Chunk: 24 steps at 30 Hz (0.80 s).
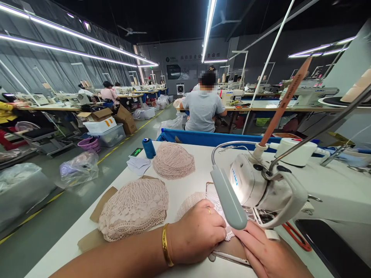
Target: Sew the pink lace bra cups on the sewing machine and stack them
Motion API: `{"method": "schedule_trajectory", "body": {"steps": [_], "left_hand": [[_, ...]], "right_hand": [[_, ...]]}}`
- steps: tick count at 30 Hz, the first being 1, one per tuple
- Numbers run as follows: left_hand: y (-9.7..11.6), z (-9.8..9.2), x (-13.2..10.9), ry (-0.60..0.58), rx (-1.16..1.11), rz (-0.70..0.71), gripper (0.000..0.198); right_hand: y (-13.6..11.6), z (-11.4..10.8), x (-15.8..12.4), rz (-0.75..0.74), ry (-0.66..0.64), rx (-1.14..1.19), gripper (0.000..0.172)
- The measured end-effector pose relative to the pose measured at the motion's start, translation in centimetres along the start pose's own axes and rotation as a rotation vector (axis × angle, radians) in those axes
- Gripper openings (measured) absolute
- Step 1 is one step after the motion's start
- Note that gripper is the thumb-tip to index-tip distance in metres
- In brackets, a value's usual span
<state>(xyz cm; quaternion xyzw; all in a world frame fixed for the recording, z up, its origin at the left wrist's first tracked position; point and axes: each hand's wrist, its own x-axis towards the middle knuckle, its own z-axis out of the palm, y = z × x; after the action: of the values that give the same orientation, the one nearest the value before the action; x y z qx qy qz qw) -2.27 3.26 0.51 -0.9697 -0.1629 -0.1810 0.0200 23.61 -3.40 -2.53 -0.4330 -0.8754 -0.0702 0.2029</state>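
Observation:
My left hand (197, 231), with a ring and a gold bangle at the wrist, lies knuckles up with fingers curled, pressing a pale pink lace piece (214, 200) onto the table at the sewing machine (261, 185). My right hand (261, 251) rests just to the right, fingers pressed on the same lace and a pinkish fabric under it, below the machine's head. A grey lamp arm (228, 200) hangs over both hands and hides the fingertips and needle area.
Two heaps of pink lace (133, 208) (174, 160) lie on the white table (185, 181), with a blue thread spool (148, 148) and papers behind. Red snips (297, 236) lie right of the machine. A person in grey (203, 104) sits ahead; bags and bins line the aisle left.

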Motion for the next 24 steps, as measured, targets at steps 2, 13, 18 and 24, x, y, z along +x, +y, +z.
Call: {"method": "schedule_trajectory", "body": {"steps": [2,13,18,24], "left_hand": [[-0.2,0.2,0.1,0.005,-0.007,-0.017,0.021],[-1.3,0.4,0.8,0.026,-0.020,-0.027,0.023],[-1.8,1.0,0.7,0.011,-0.023,-0.039,0.017],[-2.0,0.3,0.7,0.047,-0.107,-0.073,0.023]], "right_hand": [[0.1,0.3,-0.1,0.028,0.019,-0.003,0.035],[1.4,2.7,-1.7,0.027,0.080,-0.128,0.048],[1.2,2.4,-1.5,0.021,0.063,-0.190,0.046],[0.0,0.8,0.5,-0.123,0.129,-0.208,0.041]]}}
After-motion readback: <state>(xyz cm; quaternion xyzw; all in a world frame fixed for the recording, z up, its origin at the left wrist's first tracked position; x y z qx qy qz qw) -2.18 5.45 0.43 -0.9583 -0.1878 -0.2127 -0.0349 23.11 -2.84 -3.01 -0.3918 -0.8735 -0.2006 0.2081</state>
